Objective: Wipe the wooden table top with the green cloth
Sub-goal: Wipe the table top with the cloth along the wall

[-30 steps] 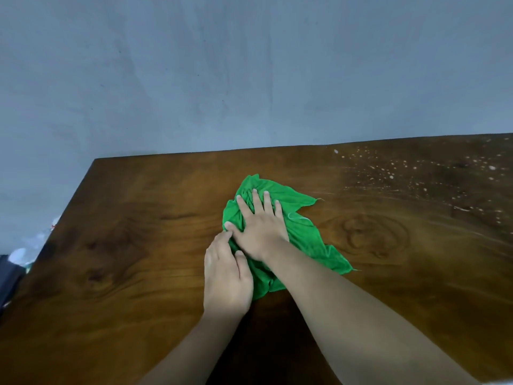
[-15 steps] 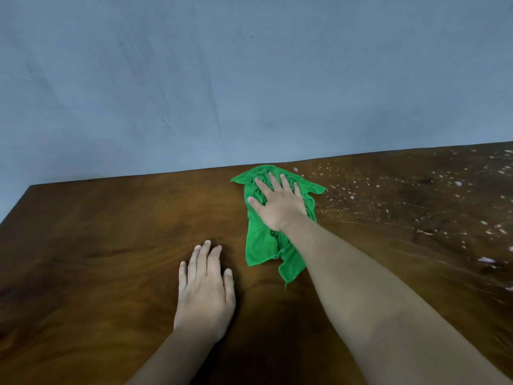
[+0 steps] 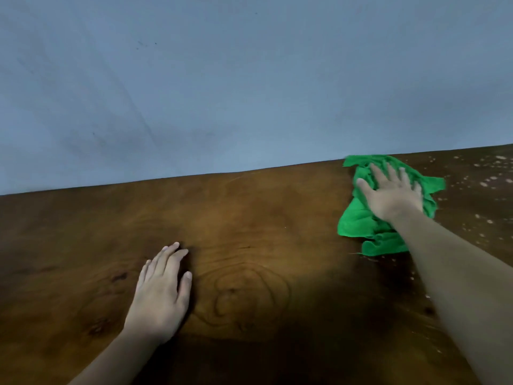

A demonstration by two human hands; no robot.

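A crumpled green cloth (image 3: 358, 218) lies on the dark wooden table top (image 3: 249, 218), close to the table's far edge at the right. My right hand (image 3: 391, 193) presses flat on the cloth with its fingers spread and straight. It covers the middle of the cloth. My left hand (image 3: 161, 290) rests palm down on the bare wood nearer to me, fingers straight and together, well apart from the cloth.
White specks and crumbs (image 3: 483, 184) are scattered over the wood to the right of the cloth. A plain grey-blue wall (image 3: 249, 79) stands right behind the table's far edge.
My right hand has slid the cloth away from me and to the right, up to the far edge beside the specks. My left hand has come off the cloth onto the bare wood.
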